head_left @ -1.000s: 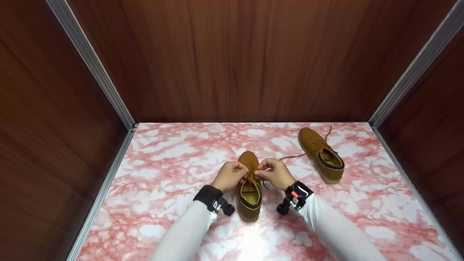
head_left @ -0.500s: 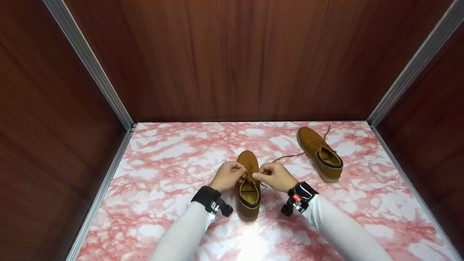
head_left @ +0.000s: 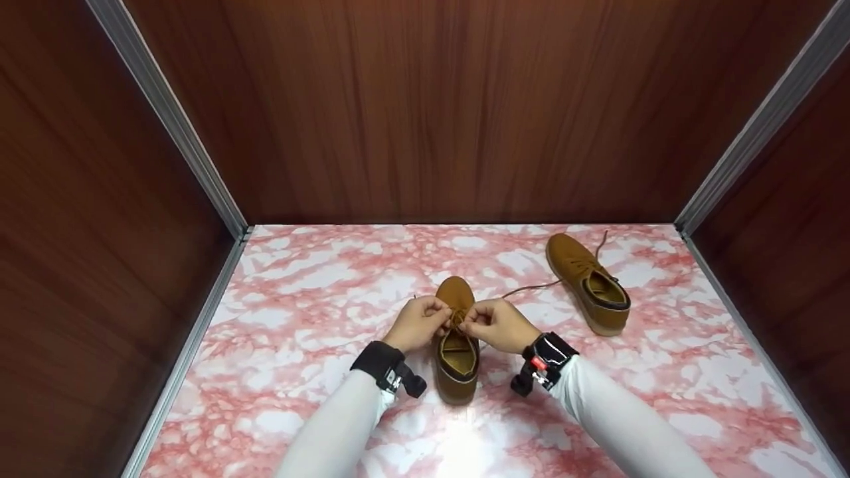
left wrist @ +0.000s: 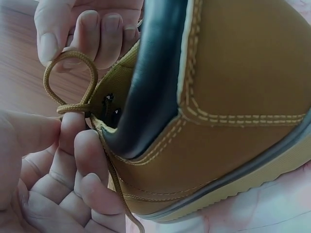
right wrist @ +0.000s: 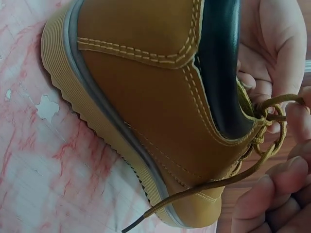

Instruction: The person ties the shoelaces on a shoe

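A tan lace-up shoe [head_left: 457, 390] stands upright between my hands in the head view, its toe pointing away from me. My left hand [head_left: 417, 324] pinches the brown shoelace [left wrist: 77, 108] between thumb and index finger, at the base of a loop. The loop's top is pinched by my right hand [head_left: 506, 326], its thumb and index fingertip meeting there. In the right wrist view, a free lace end [right wrist: 165, 201] hangs down the shoe's side, past the sole. The crossing of the laces is partly covered by fingers.
A matching tan shoe [head_left: 571, 259] stands farther back on the right, its laces trailing on both sides. Pink-and-white marbled surface [head_left: 299, 345] lies underneath. Brown wood-grain panels [head_left: 425, 119] close off the back and sides, with grey metal strips [head_left: 179, 126] at the corners.
My right hand's fingertips have shifted slightly toward me and inward over the laces. The left hand has barely moved. Both shoes stay in place.
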`<state>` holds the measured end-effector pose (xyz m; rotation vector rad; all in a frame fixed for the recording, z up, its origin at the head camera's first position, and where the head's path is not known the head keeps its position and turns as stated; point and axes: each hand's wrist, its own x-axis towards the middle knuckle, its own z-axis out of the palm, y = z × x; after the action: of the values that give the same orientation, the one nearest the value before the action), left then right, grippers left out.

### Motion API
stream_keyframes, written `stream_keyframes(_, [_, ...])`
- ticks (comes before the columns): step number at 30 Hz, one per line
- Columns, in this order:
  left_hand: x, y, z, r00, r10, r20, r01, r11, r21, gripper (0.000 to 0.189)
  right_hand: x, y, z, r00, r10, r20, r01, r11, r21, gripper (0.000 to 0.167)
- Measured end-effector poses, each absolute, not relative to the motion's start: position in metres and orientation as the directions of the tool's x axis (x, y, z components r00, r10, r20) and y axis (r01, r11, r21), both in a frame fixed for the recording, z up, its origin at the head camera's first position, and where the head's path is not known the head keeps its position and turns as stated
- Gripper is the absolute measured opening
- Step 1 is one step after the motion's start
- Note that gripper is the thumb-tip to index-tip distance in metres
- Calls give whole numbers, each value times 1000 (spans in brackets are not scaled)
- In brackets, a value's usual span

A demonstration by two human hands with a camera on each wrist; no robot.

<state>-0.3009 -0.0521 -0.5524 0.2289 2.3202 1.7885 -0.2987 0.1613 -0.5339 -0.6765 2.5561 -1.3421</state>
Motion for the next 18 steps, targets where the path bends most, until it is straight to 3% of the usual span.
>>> stream_keyframes(18, [-304,-68,-551,-976,213,-42,23,293,956,14,-312,178,-534,-940,-327,100,-262,500,-825,8])
